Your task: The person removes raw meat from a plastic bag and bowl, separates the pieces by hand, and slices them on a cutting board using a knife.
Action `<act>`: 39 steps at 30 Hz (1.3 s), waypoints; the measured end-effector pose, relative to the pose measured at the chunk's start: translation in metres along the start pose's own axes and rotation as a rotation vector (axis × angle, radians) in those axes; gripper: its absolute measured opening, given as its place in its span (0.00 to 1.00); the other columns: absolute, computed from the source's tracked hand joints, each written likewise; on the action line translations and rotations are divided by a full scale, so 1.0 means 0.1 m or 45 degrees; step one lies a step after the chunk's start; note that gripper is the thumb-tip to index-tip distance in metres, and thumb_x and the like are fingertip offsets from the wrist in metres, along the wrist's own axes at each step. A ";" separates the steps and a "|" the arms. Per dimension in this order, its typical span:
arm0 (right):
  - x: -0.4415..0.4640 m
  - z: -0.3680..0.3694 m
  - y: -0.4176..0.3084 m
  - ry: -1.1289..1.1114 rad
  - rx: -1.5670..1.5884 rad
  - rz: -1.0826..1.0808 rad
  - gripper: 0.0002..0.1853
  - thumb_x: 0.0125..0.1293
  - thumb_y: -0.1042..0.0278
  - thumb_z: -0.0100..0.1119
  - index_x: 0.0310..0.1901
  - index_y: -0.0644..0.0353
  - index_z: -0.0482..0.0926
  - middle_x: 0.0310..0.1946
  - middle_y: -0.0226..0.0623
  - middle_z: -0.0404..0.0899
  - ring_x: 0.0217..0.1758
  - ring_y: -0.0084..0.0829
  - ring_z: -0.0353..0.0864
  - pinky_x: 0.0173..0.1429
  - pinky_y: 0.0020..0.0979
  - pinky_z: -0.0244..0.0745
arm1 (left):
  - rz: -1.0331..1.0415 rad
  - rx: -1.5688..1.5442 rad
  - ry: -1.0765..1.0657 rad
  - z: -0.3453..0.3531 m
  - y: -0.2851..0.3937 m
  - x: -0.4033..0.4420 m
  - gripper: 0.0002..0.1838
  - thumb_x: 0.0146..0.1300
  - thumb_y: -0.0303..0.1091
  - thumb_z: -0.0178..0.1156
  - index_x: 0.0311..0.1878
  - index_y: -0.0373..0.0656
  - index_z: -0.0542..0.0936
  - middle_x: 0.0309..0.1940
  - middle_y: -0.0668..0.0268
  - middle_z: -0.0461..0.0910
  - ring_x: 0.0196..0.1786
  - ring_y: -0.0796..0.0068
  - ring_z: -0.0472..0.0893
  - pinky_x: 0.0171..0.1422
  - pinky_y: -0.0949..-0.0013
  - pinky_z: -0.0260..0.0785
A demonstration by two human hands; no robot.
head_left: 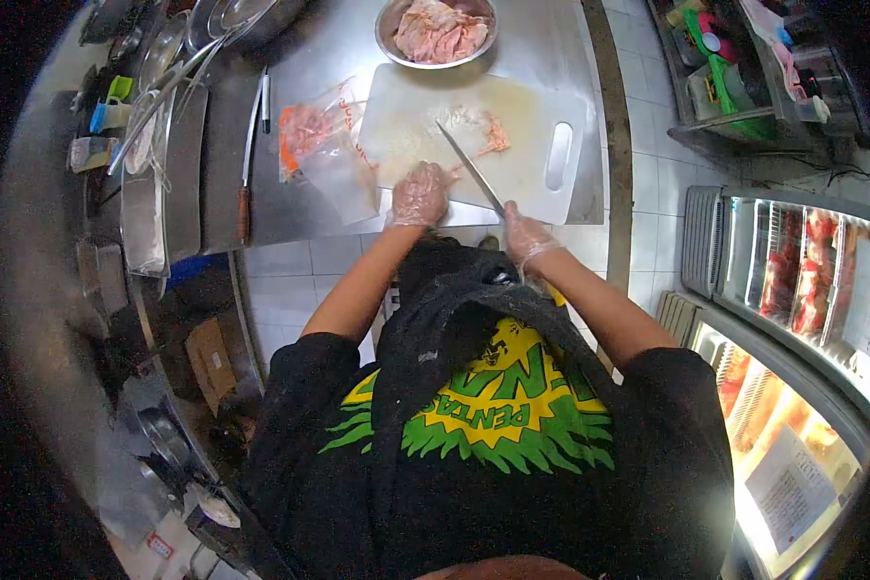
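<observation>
Shirt (493,507), foremost; table (324,43); board (396,101), bearing meat (495,135). Right hand (529,235) (gloved) closed round knife (471,166); left hand (420,196) curled at board's edge, its grip indiscernible. Apparent cutting step; next stroke called for clear fingertips.

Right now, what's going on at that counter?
A person in clear gloves is working at a cutting board. The right hand holds a knife, its blade over the board near some pale pieces of meat. The left hand is at the board's near edge. Beyond the board is a metal bowl of raw meat; a plastic bag lies beside it.
</observation>
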State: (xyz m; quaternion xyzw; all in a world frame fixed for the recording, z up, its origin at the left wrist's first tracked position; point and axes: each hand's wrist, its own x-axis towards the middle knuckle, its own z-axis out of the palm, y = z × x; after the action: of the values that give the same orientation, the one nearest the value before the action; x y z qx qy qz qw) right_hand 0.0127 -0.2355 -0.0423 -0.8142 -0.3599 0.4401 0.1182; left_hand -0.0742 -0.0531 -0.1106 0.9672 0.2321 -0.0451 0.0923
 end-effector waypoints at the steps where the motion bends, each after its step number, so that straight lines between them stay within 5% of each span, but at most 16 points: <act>1: 0.13 0.14 0.06 0.108 0.017 0.023 0.14 0.63 0.67 0.27 0.44 0.69 0.57 0.33 0.68 0.70 0.40 0.57 0.72 0.44 0.47 0.66 | -0.001 -0.003 -0.002 -0.04 0.00 0.01 0.16 0.59 0.46 0.45 0.33 0.43 0.75 0.28 0.59 0.73 0.37 0.62 0.75 0.36 0.62 0.70; 3: 0.36 0.19 0.08 0.102 0.128 -0.012 0.14 0.62 0.67 0.28 0.44 0.69 0.58 0.33 0.68 0.70 0.40 0.57 0.73 0.45 0.46 0.66 | 0.222 -0.041 0.062 -0.09 -0.01 -0.01 0.15 0.59 0.45 0.45 0.34 0.45 0.75 0.30 0.59 0.74 0.34 0.61 0.76 0.36 0.60 0.70; 10: 1.03 -0.05 -0.46 0.316 0.057 -0.198 0.14 0.61 0.67 0.34 0.42 0.70 0.58 0.32 0.66 0.71 0.35 0.55 0.75 0.43 0.44 0.68 | 0.051 -0.113 -0.216 -0.19 -0.06 0.02 0.15 0.59 0.43 0.44 0.33 0.44 0.76 0.32 0.56 0.75 0.35 0.57 0.76 0.39 0.58 0.69; 13: 0.75 -0.01 -0.11 0.034 0.562 0.056 0.15 0.59 0.68 0.37 0.43 0.71 0.57 0.30 0.65 0.72 0.34 0.55 0.74 0.42 0.44 0.68 | 0.066 -0.303 -0.115 -0.24 -0.11 0.01 0.15 0.59 0.42 0.44 0.34 0.43 0.76 0.32 0.54 0.75 0.36 0.57 0.76 0.41 0.56 0.67; 16: 0.24 0.16 0.38 0.180 0.114 -0.078 0.15 0.54 0.75 0.40 0.44 0.70 0.56 0.30 0.65 0.71 0.37 0.57 0.73 0.43 0.44 0.68 | 0.230 -0.159 0.180 0.10 -0.33 0.03 0.16 0.59 0.43 0.43 0.34 0.41 0.75 0.30 0.52 0.75 0.36 0.55 0.75 0.42 0.55 0.66; 20: -0.03 -0.01 0.46 0.202 0.084 0.061 0.17 0.54 0.76 0.40 0.47 0.69 0.55 0.32 0.65 0.71 0.39 0.58 0.72 0.45 0.47 0.66 | 0.228 -0.214 0.384 0.73 -0.69 0.26 0.16 0.56 0.45 0.48 0.30 0.41 0.75 0.28 0.52 0.74 0.34 0.52 0.74 0.40 0.56 0.65; 23: -0.08 0.04 0.56 0.286 0.168 0.028 0.20 0.58 0.70 0.40 0.51 0.68 0.53 0.30 0.63 0.71 0.37 0.55 0.73 0.41 0.45 0.68 | -0.198 -0.846 0.159 -0.62 0.15 0.23 0.16 0.55 0.44 0.48 0.29 0.40 0.75 0.29 0.50 0.75 0.34 0.56 0.74 0.40 0.58 0.64; 26: -0.17 0.19 0.78 0.429 0.188 -0.036 0.22 0.60 0.66 0.40 0.53 0.67 0.52 0.28 0.58 0.72 0.27 0.49 0.76 0.33 0.42 0.72 | 0.106 -1.151 0.087 -0.59 0.39 0.50 0.16 0.54 0.45 0.51 0.33 0.39 0.74 0.32 0.51 0.75 0.35 0.56 0.74 0.41 0.59 0.65; 27: -0.20 0.24 0.85 0.449 0.182 -0.049 0.23 0.61 0.65 0.40 0.54 0.67 0.51 0.27 0.57 0.72 0.24 0.46 0.76 0.30 0.41 0.72 | 0.112 -1.149 0.085 -0.45 0.37 0.58 0.16 0.54 0.45 0.51 0.33 0.39 0.74 0.32 0.51 0.75 0.35 0.56 0.74 0.41 0.59 0.65; 30: -0.22 0.42 1.11 0.770 0.018 -0.264 0.25 0.61 0.65 0.40 0.58 0.63 0.46 0.23 0.52 0.72 0.17 0.39 0.74 0.22 0.37 0.72 | 0.709 -0.484 0.009 0.14 0.21 0.80 0.16 0.54 0.42 0.50 0.37 0.37 0.72 0.34 0.50 0.75 0.37 0.56 0.75 0.44 0.59 0.66; 32: -0.21 0.57 1.31 0.961 -0.080 -0.354 0.27 0.61 0.67 0.40 0.59 0.59 0.44 0.21 0.47 0.71 0.15 0.35 0.73 0.18 0.35 0.71 | 0.510 -0.227 0.408 0.25 0.08 0.74 0.17 0.53 0.39 0.50 0.41 0.35 0.70 0.36 0.48 0.74 0.40 0.53 0.75 0.47 0.58 0.66; 33: -0.22 0.61 1.35 0.989 -0.028 -0.436 0.26 0.62 0.68 0.40 0.59 0.59 0.44 0.19 0.43 0.69 0.13 0.33 0.71 0.17 0.34 0.70 | 0.287 -0.209 0.003 0.05 0.10 0.71 0.18 0.52 0.40 0.48 0.40 0.34 0.71 0.36 0.45 0.74 0.41 0.51 0.75 0.49 0.57 0.65; 35: -0.12 0.66 1.40 1.015 0.025 -0.535 0.25 0.62 0.68 0.39 0.59 0.58 0.44 0.17 0.39 0.68 0.12 0.30 0.68 0.16 0.33 0.70 | 0.238 -0.212 0.005 -0.23 0.13 0.68 0.19 0.51 0.41 0.48 0.38 0.34 0.73 0.36 0.45 0.74 0.42 0.52 0.75 0.48 0.57 0.66; 37: -0.01 0.73 1.40 0.702 0.259 -0.219 0.24 0.62 0.69 0.39 0.58 0.58 0.45 0.16 0.36 0.65 0.11 0.28 0.65 0.15 0.33 0.68 | 0.184 -0.221 -0.001 -0.26 0.17 0.64 0.20 0.51 0.42 0.48 0.36 0.33 0.74 0.35 0.44 0.74 0.42 0.52 0.75 0.47 0.57 0.66; 39: 0.07 0.72 1.37 0.575 0.280 -0.159 0.23 0.62 0.70 0.39 0.57 0.59 0.46 0.15 0.35 0.64 0.11 0.27 0.64 0.15 0.32 0.67 | 0.153 -0.171 -0.357 -0.23 0.33 0.70 0.19 0.52 0.43 0.47 0.31 0.35 0.77 0.34 0.46 0.75 0.40 0.52 0.75 0.46 0.57 0.67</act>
State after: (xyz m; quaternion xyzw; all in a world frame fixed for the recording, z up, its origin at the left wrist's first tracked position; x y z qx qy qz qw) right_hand 0.0238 -0.3371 -0.1585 -0.8502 -0.3240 0.2753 0.3104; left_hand 0.0041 -0.0470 -0.0916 0.9552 0.1612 -0.1585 0.1910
